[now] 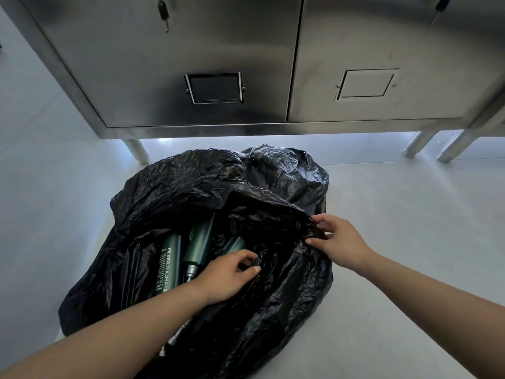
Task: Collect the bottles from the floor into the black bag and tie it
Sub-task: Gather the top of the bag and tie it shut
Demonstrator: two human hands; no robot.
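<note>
A large crumpled black bag [191, 187] lies on the pale floor in the middle of the view, its mouth facing me. Inside it lie dark green bottles [168, 266], one with white lettering, another with a silver pump [200, 242]. My left hand [226, 277] reaches into the mouth and pinches a fold of the black plastic. Over at the bag's right rim, my right hand [338, 242] grips the edge with fingers and thumb. Further bottles are hidden under the plastic and my left forearm.
A stainless steel cabinet [246, 64] with two doors stands just behind the bag on short metal legs [138, 151], leaving a low gap beneath. More legs [426, 146] show at the right. Pale floor [410, 242] surrounds the bag.
</note>
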